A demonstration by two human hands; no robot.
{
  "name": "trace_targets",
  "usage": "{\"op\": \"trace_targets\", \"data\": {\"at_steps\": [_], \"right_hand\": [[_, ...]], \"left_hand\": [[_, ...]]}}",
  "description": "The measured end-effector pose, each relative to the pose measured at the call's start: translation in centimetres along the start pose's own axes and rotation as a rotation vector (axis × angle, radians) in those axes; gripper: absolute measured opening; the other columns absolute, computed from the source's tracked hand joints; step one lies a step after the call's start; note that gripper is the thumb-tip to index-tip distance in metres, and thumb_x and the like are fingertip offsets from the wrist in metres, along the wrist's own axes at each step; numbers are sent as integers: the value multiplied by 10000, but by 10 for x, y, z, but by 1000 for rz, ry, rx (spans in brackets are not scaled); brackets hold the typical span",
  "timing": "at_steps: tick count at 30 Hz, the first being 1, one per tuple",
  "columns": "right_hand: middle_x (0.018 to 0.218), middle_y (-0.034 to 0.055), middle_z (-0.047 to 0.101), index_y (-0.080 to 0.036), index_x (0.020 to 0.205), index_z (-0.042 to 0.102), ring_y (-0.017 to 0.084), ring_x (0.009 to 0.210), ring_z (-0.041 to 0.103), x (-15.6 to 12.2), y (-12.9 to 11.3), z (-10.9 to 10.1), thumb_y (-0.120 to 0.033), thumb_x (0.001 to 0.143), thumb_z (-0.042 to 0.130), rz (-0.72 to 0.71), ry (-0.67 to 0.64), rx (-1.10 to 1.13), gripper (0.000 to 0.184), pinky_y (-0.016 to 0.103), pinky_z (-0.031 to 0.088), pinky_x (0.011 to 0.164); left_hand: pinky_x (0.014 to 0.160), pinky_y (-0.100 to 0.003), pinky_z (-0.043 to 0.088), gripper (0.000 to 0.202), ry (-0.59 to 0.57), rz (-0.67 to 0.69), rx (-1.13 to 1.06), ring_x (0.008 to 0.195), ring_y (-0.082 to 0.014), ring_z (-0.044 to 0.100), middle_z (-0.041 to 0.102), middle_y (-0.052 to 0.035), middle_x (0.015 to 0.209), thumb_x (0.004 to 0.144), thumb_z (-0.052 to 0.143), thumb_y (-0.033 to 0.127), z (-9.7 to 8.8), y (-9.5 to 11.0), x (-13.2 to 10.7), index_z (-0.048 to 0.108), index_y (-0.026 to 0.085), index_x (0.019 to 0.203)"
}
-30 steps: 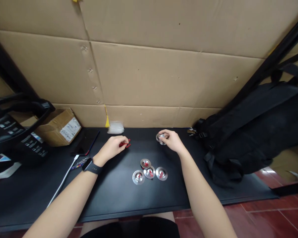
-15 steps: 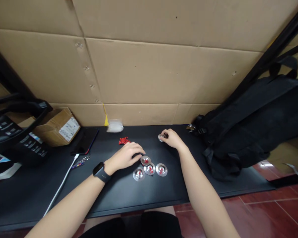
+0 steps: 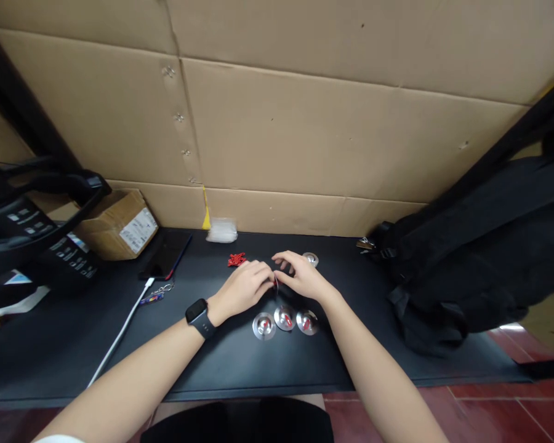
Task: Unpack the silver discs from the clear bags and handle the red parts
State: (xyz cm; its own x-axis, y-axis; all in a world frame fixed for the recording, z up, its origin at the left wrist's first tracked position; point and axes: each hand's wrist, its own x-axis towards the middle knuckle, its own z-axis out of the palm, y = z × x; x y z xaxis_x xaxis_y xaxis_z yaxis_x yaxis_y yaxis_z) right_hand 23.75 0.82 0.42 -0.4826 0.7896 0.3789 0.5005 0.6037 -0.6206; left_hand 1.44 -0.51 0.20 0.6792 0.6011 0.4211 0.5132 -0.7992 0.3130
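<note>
My left hand, with a watch on its wrist, pinches a small metal cymbal, turned nearly edge-on, with some red at its centre. My right hand is close against it, thumb near the cymbal's edge and fingers curved apart. Below the hands lie three small domed cymbals, a left one, a middle one and a right one, with red loops showing at their centres. Another cymbal lies partly hidden behind my right hand. A heap of red cords rests beyond my left hand.
A clear plastic packet lies by the cardboard wall. At left are a phone, a white cable, a key ring, a cardboard box and a black bag. A black backpack stands at right.
My left hand has picked up the nearest upper cymbal from the group. My right hand has left the far cymbal on the table and come left to meet my left hand. The view has shifted slightly.
</note>
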Motion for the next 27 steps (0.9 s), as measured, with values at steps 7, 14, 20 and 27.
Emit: {"op": "trace_targets", "data": {"at_steps": [7,14,20,27], "right_hand": [[1285,73,643,-279,1364,511,219,1049,667,3,-18,21,-289,865,698,-53,-10,229,533,350,563,861],[1206,71,672,-252,1275,542,176,885,670,1,-16,9,-367,807,779,9,-122,333,536,326,567,803],[1017,34,703,-247,1156,565,172,836,651,1,-10,-9,-381,779,796,57,-6,110,462,296,516,738],[879,16,651,-225,966,627,173,752,591,-11,50,-44,-424,703,826,348,219,-304,386,289,458,700]], "left_hand": [[891,-331,474,157,291,-132,-237,964,-191,593,632,-58,997,1006,500,282,-12,-11,1,636,213,972],[910,-302,471,137,267,-125,-338,970,-170,598,599,-46,1018,980,565,295,-8,-7,1,678,217,974],[900,-305,473,160,371,-213,-249,961,-180,612,628,-43,995,976,569,314,-13,-22,3,691,212,957],[890,-344,462,182,302,-153,37,948,-211,619,686,-44,943,942,617,362,-31,-76,-6,732,224,912]]}}
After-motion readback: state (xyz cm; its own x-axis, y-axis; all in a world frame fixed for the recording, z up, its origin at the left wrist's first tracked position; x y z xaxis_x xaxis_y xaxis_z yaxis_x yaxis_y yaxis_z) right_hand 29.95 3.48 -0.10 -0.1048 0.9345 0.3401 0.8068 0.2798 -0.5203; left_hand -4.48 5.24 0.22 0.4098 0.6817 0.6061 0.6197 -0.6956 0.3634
